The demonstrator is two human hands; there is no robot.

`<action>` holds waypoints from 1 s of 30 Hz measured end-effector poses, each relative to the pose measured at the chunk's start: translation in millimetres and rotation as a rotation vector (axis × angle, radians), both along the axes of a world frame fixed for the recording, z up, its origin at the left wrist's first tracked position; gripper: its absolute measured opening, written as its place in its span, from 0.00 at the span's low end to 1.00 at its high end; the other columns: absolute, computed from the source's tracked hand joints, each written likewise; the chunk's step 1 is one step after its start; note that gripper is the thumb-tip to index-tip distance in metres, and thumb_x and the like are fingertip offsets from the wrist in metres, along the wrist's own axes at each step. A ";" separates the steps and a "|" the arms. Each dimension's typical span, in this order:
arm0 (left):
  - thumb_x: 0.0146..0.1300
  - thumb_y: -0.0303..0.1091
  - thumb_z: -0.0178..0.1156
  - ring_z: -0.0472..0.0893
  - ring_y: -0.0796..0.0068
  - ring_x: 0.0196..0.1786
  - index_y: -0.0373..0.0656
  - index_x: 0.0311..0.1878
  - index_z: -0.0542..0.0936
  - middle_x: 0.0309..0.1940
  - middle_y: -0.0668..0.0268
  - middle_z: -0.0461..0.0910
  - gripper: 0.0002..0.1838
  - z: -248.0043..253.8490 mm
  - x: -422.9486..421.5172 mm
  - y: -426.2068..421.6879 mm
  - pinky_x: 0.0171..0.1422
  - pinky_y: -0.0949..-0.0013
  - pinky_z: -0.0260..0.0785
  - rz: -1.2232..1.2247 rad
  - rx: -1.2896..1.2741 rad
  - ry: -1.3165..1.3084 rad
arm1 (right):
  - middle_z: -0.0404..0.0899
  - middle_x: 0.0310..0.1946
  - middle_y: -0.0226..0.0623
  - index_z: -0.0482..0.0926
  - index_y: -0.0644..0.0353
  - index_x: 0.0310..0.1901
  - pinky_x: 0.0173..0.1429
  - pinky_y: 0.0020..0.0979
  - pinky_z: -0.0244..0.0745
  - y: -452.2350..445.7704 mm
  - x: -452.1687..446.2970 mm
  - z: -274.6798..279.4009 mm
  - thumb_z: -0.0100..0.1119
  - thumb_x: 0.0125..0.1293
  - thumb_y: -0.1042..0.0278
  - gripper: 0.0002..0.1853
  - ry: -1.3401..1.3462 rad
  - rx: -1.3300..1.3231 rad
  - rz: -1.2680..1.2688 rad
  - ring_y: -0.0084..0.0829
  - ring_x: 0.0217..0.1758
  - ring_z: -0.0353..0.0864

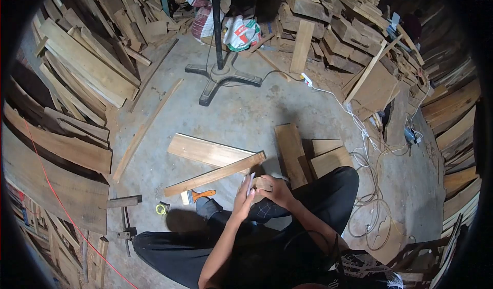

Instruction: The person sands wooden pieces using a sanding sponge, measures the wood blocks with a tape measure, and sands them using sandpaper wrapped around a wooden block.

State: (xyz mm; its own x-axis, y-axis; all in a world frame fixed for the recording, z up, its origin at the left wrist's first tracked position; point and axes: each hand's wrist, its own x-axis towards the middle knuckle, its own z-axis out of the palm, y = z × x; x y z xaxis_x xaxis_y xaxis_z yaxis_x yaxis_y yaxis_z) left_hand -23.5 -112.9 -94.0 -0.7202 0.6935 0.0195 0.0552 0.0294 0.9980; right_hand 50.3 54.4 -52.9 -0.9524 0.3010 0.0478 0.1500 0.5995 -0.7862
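Observation:
Both hands meet above my crossed legs. My right hand [278,192] is closed around a small brown wooden block [264,184]. My left hand [243,198] is closed on a thin pale object [250,184] held upright against the block's left side; what it is cannot be made out. Just beyond the hands, a narrow wooden strip [215,174] lies across a wider board [205,149]. A brush with an orange handle [204,194] rests left of my hands, near my foot.
A black stand [221,73] rises from the floor ahead. Boards [292,153] lie right of centre, cables [365,160] beyond my right knee. A green tape roll [162,208] and a metal clamp [125,227] sit at left. Wood stacks [84,65] line both sides.

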 end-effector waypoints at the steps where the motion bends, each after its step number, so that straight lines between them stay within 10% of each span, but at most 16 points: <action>1: 0.72 0.48 0.50 0.55 0.52 0.78 0.37 0.75 0.56 0.75 0.47 0.56 0.36 21.6 1.3 3.0 0.79 0.59 0.46 -0.046 0.073 0.063 | 0.82 0.44 0.53 0.74 0.63 0.56 0.54 0.39 0.75 3.9 -0.2 -6.9 0.71 0.57 0.52 0.31 0.021 -0.005 0.010 0.50 0.50 0.82; 5: 0.70 0.42 0.55 0.58 0.53 0.76 0.37 0.75 0.57 0.74 0.48 0.59 0.35 5.9 4.6 0.7 0.78 0.58 0.50 0.003 0.041 0.258 | 0.81 0.47 0.52 0.74 0.62 0.57 0.55 0.39 0.75 4.2 0.0 -8.6 0.70 0.57 0.53 0.31 0.023 0.003 0.015 0.47 0.51 0.82; 9: 0.69 0.48 0.56 0.59 0.50 0.76 0.35 0.72 0.62 0.70 0.45 0.64 0.35 -28.0 1.3 -6.0 0.78 0.59 0.48 0.149 -0.159 -0.091 | 0.80 0.48 0.50 0.72 0.60 0.58 0.55 0.39 0.76 -3.0 1.3 3.4 0.70 0.58 0.62 0.28 0.126 0.012 0.067 0.48 0.51 0.82; 16: 0.68 0.44 0.59 0.54 0.52 0.78 0.36 0.74 0.58 0.74 0.47 0.57 0.38 13.8 8.9 -2.3 0.80 0.58 0.44 0.016 -0.011 0.278 | 0.81 0.47 0.48 0.71 0.58 0.60 0.55 0.40 0.76 -0.8 -4.6 8.8 0.69 0.59 0.62 0.29 0.084 0.012 0.046 0.47 0.52 0.82; 19: 0.71 0.52 0.51 0.54 0.52 0.78 0.35 0.74 0.58 0.73 0.44 0.58 0.37 -29.6 -0.4 -11.4 0.80 0.56 0.43 0.100 -0.173 -0.098 | 0.80 0.50 0.48 0.72 0.58 0.60 0.57 0.39 0.75 -7.1 -3.0 22.0 0.69 0.60 0.65 0.27 0.106 -0.018 0.064 0.47 0.54 0.80; 24: 0.71 0.47 0.53 0.53 0.52 0.78 0.37 0.75 0.56 0.75 0.47 0.55 0.37 46.0 12.4 -4.9 0.80 0.58 0.44 -0.090 0.086 0.287 | 0.81 0.48 0.50 0.70 0.58 0.61 0.54 0.40 0.77 -1.9 -5.1 9.1 0.70 0.58 0.67 0.29 0.144 0.026 0.052 0.48 0.52 0.82; 30: 0.71 0.55 0.51 0.57 0.52 0.77 0.38 0.74 0.59 0.73 0.46 0.60 0.38 -34.8 4.1 -9.4 0.79 0.62 0.47 0.127 -0.271 -0.008 | 0.81 0.48 0.49 0.67 0.58 0.62 0.55 0.40 0.77 -7.2 -8.4 15.2 0.72 0.56 0.67 0.33 0.114 0.022 0.059 0.48 0.52 0.82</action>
State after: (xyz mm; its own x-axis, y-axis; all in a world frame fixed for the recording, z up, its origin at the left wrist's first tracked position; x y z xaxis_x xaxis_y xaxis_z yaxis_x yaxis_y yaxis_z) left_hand -19.4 -122.3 -128.8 -0.8011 0.5767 -0.1600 0.0262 0.3008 0.9533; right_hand 42.0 47.2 -37.7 -0.9564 0.2425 0.1627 0.0247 0.6223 -0.7824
